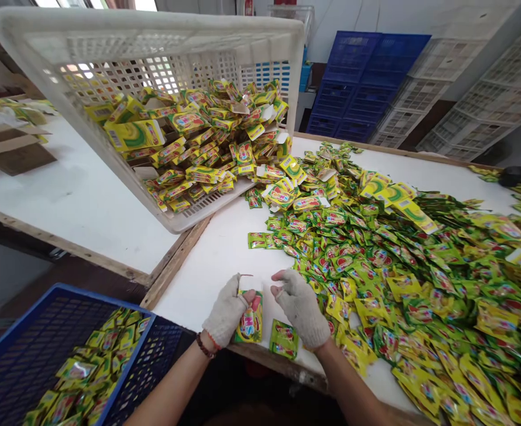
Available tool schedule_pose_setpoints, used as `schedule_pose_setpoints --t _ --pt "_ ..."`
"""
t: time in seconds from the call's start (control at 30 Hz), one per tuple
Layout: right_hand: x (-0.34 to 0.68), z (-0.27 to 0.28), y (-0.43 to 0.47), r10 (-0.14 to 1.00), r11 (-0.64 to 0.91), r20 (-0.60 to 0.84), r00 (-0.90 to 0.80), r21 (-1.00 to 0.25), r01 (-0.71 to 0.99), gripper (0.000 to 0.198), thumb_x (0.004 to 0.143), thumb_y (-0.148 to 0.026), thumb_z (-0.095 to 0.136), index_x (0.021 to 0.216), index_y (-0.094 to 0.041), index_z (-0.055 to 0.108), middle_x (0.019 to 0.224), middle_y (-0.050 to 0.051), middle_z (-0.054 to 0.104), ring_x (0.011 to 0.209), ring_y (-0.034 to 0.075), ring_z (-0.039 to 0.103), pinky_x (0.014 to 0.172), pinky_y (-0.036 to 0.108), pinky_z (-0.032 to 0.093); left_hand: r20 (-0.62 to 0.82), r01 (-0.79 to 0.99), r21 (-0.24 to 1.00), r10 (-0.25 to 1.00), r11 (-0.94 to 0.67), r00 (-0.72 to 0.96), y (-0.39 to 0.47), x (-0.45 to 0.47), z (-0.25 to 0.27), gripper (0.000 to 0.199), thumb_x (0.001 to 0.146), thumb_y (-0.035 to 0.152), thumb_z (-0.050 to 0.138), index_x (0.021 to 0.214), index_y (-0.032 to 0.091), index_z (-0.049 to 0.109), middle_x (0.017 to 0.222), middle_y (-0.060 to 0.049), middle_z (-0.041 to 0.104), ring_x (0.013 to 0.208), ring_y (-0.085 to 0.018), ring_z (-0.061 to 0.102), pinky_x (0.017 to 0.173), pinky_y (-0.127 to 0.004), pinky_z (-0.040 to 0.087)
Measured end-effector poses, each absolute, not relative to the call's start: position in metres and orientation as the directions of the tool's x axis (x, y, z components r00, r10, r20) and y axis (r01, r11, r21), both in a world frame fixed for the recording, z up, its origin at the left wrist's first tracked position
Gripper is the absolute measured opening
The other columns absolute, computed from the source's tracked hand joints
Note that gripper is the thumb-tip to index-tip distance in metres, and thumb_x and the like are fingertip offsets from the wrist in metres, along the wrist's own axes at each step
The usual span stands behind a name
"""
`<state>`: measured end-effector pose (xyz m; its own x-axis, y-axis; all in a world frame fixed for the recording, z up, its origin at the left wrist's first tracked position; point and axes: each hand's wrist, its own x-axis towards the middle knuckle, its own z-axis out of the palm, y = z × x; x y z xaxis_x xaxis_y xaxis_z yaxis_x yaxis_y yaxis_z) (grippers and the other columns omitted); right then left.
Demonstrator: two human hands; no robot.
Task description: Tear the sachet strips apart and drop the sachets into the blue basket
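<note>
A small yellow, green and red printed carton (pixel 250 324) stands at the table's near edge, its white flap up at the top. My left hand (pixel 225 310), in a fingerless white knit glove, grips it with the thumb across its front. Just right of the carton is my right hand (pixel 304 306), gloved the same way, its fingers apart and curved with nothing visible between them. Below that hand lies a green sachet (pixel 283 339) on the white tabletop (pixel 225 260). A large heap of green and yellow sachets (pixel 353 254) spreads beside my right hand.
A white plastic basket (pixel 298 77) lies tipped toward me, with many printed cartons (pixel 189 142) inside and some spilling out. At lower left, a blue crate (pixel 12 340) holds sachets. Flattened-looking yellow cartons (pixel 398 198) rest on the heap. Blue crates (pixel 353 77) are stacked behind.
</note>
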<state>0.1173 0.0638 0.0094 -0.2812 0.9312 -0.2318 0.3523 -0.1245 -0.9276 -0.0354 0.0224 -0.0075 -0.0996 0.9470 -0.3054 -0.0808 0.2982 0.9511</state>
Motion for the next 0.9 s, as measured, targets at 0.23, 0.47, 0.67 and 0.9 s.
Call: schedule_pose_setpoints --t 0.23,0.47,0.67,0.9 --pt "0.113 -0.024 0.037 0.957 -0.111 -0.129 -0.261 -0.990 0.083 0.026 0.075 -0.029 0.054 0.092 -0.021 0.036 0.080 0.001 0.050 0.071 0.011 0.053 0.067 0.025 0.048 -0.181 0.010 0.982 0.955 0.189 -0.237 0.022 -0.019 -0.002 0.052 0.068 0.026 0.066 0.112 0.018 0.042 0.098 -0.004 0.057 0.080 -0.014 0.057 0.072 -0.027 0.047" --pt "0.127 -0.021 0.031 0.939 -0.051 -0.149 -0.309 -0.952 0.303 0.024 0.079 -0.033 0.052 0.097 -0.017 0.052 0.074 0.001 0.052 0.068 0.012 0.048 0.065 0.024 0.045 -0.165 0.053 0.984 0.982 0.170 -0.089 0.000 -0.043 -0.020 0.029 0.075 0.031 0.061 0.098 0.017 0.048 0.087 -0.002 0.057 0.077 -0.013 0.057 0.071 -0.027 0.049" --pt "0.144 -0.006 0.035 0.921 0.085 -0.121 -0.371 -0.865 0.494 0.018 0.081 -0.031 0.046 0.074 -0.017 0.055 0.073 0.003 0.057 0.071 0.014 0.050 0.067 0.026 0.041 -0.137 0.222 0.969 0.984 0.110 0.111 0.012 -0.037 -0.006 0.024 0.076 0.032 0.059 0.092 0.015 0.064 0.092 -0.005 0.065 0.088 -0.018 0.058 0.082 -0.031 0.047" --pt "0.141 -0.006 0.035 0.951 -0.035 -0.164 -0.261 -0.899 0.438 0.027 0.077 -0.025 0.048 0.102 -0.017 0.053 0.072 0.000 0.056 0.065 0.012 0.049 0.061 0.024 0.042 -0.210 -0.013 0.977 0.969 0.213 0.129 0.016 -0.035 -0.014 0.043 0.077 0.031 0.058 0.116 0.016 0.047 0.084 -0.002 0.059 0.075 -0.014 0.057 0.070 -0.027 0.047"
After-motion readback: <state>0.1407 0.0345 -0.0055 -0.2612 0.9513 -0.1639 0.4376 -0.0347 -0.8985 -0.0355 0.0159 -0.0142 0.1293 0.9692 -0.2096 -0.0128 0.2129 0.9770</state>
